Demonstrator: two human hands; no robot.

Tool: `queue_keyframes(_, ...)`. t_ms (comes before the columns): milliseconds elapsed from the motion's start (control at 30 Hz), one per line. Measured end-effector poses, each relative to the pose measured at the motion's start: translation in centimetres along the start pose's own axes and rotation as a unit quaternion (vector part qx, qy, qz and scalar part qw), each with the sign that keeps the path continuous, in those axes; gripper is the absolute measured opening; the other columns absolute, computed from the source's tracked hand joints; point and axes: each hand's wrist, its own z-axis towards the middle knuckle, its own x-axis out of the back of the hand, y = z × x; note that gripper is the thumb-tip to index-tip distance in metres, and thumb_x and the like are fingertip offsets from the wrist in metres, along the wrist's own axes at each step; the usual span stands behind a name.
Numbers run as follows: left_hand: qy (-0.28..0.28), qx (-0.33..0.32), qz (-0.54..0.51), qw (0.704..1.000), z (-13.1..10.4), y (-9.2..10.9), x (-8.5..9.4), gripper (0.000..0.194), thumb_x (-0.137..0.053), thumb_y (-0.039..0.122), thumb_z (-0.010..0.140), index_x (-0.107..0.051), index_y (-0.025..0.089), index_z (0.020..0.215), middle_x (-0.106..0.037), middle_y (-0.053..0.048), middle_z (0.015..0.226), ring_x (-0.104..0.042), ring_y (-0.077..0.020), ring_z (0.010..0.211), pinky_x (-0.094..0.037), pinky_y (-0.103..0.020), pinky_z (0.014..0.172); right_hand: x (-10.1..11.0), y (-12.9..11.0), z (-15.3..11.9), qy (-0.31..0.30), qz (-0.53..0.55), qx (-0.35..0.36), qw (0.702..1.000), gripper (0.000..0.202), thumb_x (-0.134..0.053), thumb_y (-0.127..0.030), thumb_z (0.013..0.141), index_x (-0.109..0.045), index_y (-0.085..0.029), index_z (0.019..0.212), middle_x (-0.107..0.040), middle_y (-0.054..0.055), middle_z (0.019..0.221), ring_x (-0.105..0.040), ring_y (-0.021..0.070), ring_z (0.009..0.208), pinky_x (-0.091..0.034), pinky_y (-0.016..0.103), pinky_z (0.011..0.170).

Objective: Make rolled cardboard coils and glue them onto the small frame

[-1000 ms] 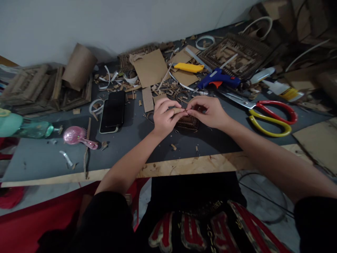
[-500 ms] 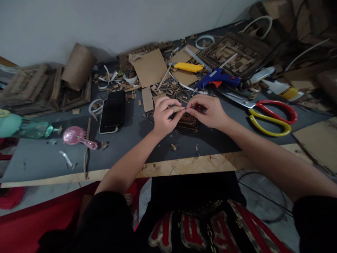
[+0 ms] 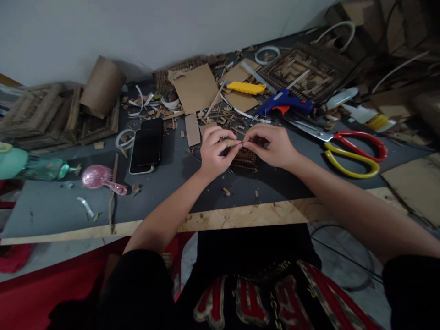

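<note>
Left hand (image 3: 216,149) and right hand (image 3: 271,144) nearly together, thumb and forefinger of each pinched on a small piece (image 3: 242,143); piece sits between the fingertips, right above a small dark ridged frame (image 3: 245,161) on the desk (image 3: 182,192). Exact shape of piece: too small to tell. Whether it touches the frame: cannot tell, fingers cover that.

Handling, as judged: light, even pinch from both sides, since thin cardboard-like stuff likely creases or tears if squeezed or twisted hard. Small finger movements, wrists low and steady, should give better control. Tilting the fingers back would open the view of the piece. Loose scraps (image 3: 226,191) lie near on the front side; best not to drag them in. Glue gun (image 3: 285,103) and scissors (image 3: 354,153) lie beyond and right, clear of both hands.
</note>
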Motion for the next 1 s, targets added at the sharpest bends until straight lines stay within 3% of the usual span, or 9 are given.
queue_keyframes(333,-0.012,0.012,-0.019,1.000,-0.14,-0.26,0.13,0.021,-0.062,0.042,0.095,-0.072,0.025,0.088,-0.070,-0.003,0.091,-0.058,-0.0196,0.098,-0.050,-0.040,0.087,0.00,-0.12,-0.03,0.006,0.003,0.000,1.000,0.023,-0.064,-0.040,0.092,-0.070,-0.020,0.085,-0.071,0.005,0.086,-0.058,0.0121,0.064,-0.046,0.025,0.055)
queue_keyframes(567,0.025,-0.001,-0.009,1.000,0.10,-0.03,0.10,0.017,-0.064,0.038,0.094,-0.072,0.025,0.087,-0.070,-0.002,0.089,-0.059,-0.0180,0.094,-0.051,-0.035,0.081,-0.20,-0.14,-0.09,0.035,0.010,0.003,0.999,0.022,-0.068,-0.040,0.090,-0.073,-0.019,0.084,-0.072,0.006,0.084,-0.058,0.0114,0.063,-0.045,0.024,0.054)
queue_keyframes(1000,-0.019,0.015,0.016,1.000,-0.04,-0.14,0.20,0.021,-0.062,0.044,0.095,-0.073,0.026,0.089,-0.071,-0.002,0.092,-0.058,-0.0191,0.096,-0.050,-0.038,0.084,-0.05,-0.13,-0.10,0.033,0.002,-0.001,0.999,0.017,-0.066,-0.035,0.090,-0.074,-0.020,0.088,-0.073,0.005,0.088,-0.059,0.0118,0.064,-0.046,0.025,0.055)
